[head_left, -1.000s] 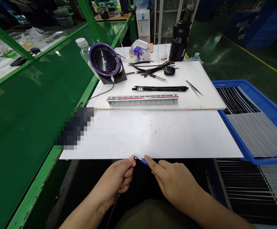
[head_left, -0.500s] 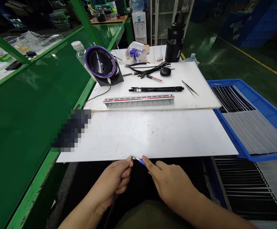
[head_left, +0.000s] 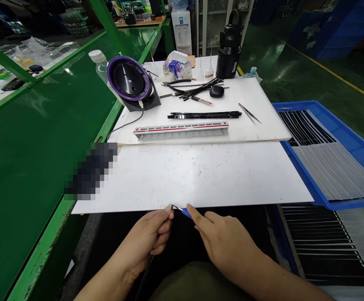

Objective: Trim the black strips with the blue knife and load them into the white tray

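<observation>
One white desk (head_left: 201, 175) spreads before you, one blue tray (head_left: 354, 127) at its right. On it stand one purple-rimmed fan (head_left: 128, 79) and one black bottle (head_left: 228, 58); nearer you lies one red-striped train-car shell (head_left: 182, 128). Your two hands, left hand (head_left: 153, 232) and right hand (head_left: 229, 238), meet at the near edge. Your left fingers pinch one thin black strip (head_left: 144, 276), its length hanging below. One pair of tweezers (head_left: 249, 113) lies beyond. Your right fingers grip one blue-handled tool (head_left: 186, 212), tip at the strip's upper end; contact is unclear.
</observation>
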Demonstrator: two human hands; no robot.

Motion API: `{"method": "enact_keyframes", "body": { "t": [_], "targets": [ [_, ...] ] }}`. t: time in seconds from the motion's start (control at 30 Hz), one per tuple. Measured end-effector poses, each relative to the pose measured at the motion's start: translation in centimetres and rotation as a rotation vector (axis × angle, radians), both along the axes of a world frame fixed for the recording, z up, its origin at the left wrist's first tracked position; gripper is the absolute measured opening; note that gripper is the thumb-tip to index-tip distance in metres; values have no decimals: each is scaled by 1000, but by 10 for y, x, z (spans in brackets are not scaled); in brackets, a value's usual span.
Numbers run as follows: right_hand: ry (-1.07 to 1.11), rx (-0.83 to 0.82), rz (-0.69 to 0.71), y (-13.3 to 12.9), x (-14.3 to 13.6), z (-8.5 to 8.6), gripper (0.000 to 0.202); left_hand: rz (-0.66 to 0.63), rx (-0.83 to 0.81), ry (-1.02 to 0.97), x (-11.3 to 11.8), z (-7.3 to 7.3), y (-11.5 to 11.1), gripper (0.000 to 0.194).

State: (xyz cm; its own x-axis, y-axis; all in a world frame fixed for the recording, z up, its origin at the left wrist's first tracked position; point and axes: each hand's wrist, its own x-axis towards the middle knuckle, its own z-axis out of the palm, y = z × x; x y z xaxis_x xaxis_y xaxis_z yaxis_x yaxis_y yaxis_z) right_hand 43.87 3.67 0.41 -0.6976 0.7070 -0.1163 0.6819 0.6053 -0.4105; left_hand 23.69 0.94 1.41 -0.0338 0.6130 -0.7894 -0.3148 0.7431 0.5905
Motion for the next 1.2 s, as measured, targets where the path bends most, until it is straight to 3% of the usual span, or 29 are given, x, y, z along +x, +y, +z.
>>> {"method": "enact_keyframes", "body": {
  "t": [0.27,0.63,0.9,1.2],
  "targets": [
    [-11,1,52,4,0,2,56,-11,5,8,-1,-1,0,37],
    [-95,130,51,-4,-3,-3,61,1,-2,13,-3,-3,-1,39],
    [0,-27,17,2,-3,-2,54,-36,-4,-8,-5,-1,1,40],
    [22,-37,24,4,-1,2,52,-56,-7,-3,-6,-3,1,41]
  ]
}}
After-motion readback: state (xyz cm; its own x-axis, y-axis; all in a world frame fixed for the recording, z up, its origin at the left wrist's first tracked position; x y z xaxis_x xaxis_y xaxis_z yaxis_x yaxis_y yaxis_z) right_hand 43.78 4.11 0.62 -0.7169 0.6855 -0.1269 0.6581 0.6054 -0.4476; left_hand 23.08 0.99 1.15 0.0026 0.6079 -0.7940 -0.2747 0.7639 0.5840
